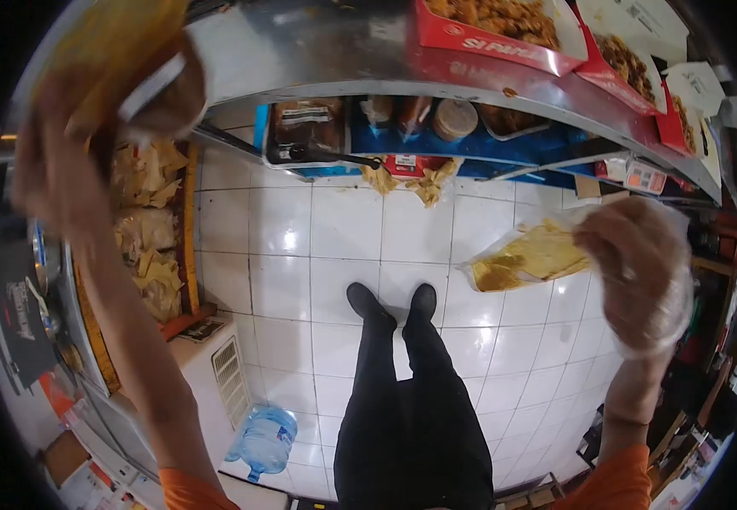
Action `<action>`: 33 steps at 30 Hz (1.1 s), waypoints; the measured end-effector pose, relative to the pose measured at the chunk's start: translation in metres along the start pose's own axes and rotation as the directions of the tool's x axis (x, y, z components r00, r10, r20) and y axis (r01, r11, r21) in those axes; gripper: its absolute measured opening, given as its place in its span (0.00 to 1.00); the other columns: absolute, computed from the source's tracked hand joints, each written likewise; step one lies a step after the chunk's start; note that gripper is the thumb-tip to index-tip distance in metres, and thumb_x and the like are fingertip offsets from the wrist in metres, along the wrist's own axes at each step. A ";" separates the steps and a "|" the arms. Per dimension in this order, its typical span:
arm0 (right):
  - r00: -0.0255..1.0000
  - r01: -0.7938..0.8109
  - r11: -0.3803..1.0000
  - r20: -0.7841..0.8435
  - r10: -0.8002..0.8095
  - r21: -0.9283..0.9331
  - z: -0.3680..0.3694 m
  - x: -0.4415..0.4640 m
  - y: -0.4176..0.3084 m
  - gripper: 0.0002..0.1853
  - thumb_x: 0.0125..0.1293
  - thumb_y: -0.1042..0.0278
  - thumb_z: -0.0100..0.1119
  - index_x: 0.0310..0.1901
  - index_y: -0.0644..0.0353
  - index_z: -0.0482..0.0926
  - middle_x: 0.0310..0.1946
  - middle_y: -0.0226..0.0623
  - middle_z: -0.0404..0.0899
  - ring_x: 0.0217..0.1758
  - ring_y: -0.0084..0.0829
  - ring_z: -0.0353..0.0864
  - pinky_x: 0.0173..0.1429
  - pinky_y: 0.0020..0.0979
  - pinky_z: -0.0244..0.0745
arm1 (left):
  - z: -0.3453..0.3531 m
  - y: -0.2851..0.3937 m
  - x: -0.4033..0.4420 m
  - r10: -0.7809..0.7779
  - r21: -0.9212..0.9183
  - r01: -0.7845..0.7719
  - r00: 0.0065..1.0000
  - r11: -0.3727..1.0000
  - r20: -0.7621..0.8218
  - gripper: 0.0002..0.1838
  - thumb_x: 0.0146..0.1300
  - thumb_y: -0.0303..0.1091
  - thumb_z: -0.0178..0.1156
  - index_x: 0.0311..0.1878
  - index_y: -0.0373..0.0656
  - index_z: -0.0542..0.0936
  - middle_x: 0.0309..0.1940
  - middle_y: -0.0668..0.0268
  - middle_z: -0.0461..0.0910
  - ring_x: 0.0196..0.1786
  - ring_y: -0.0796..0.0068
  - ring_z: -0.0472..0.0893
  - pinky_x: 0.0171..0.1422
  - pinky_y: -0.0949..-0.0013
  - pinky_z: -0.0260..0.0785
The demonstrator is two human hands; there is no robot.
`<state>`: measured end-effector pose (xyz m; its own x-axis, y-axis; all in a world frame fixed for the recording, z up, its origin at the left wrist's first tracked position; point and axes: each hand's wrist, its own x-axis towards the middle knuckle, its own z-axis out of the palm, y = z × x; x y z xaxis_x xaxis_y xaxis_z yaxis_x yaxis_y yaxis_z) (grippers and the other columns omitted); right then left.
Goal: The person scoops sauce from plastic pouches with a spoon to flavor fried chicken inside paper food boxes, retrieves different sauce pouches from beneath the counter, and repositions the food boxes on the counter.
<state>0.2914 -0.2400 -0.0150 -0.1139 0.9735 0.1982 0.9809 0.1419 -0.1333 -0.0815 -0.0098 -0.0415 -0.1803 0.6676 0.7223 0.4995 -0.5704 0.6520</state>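
Observation:
My left hand (58,166) is raised at the upper left, smeared by motion. Its fingers are around a blurred yellow-and-brown package (122,68) with a white patch, whose exact kind I cannot make out. My right hand (640,272), at the right, wears a clear plastic glove. Its closed fingers grip the upper end of a clear plastic bag (530,257) with flat yellow contents, which hangs out to the left above the floor. Nearest above this hand are red open boxes (504,48) of chopped brown food on the metal counter (317,51).
Under the counter, a blue shelf (504,151) bears jars and containers. Bagged yellowish pieces (152,229) fill a rack at the left. A blue water jug (266,440) lies on the white tiled floor (343,238), beside a white appliance (215,365). Shelving (708,374) lines the right.

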 end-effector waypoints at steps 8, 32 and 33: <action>0.933 -0.355 0.832 0.106 0.344 0.426 0.118 -0.045 0.054 0.06 0.64 0.71 0.64 0.34 0.64 0.80 0.30 0.43 0.81 0.29 0.37 0.80 0.34 0.38 0.74 | -0.063 0.011 -0.155 -0.258 0.206 0.225 0.954 0.952 0.151 0.14 0.71 0.30 0.60 0.53 0.30 0.83 0.47 0.57 0.86 0.45 0.76 0.84 0.48 0.73 0.76; 0.635 -0.434 0.205 0.137 0.760 0.878 0.210 -0.019 0.150 0.14 0.68 0.59 0.64 0.47 0.62 0.81 0.41 0.39 0.83 0.46 0.27 0.82 0.51 0.32 0.78 | 0.236 -0.235 -0.182 0.398 0.587 -0.502 0.864 0.635 0.308 0.17 0.69 0.37 0.60 0.54 0.34 0.79 0.53 0.54 0.80 0.55 0.56 0.80 0.58 0.52 0.72; 0.655 -0.432 0.232 0.126 0.745 0.872 0.214 -0.016 0.159 0.16 0.67 0.58 0.64 0.48 0.60 0.81 0.44 0.38 0.82 0.48 0.28 0.82 0.55 0.34 0.80 | 0.244 -0.218 -0.177 0.322 0.669 -0.499 0.866 0.551 0.382 0.19 0.69 0.39 0.59 0.56 0.36 0.78 0.57 0.54 0.78 0.59 0.54 0.77 0.62 0.51 0.68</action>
<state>0.4154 -0.1943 -0.2466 0.6365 0.7657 -0.0922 0.1388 -0.2314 -0.9629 0.0483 0.1129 -0.3682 0.3281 0.5774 0.7476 0.9318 -0.3278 -0.1558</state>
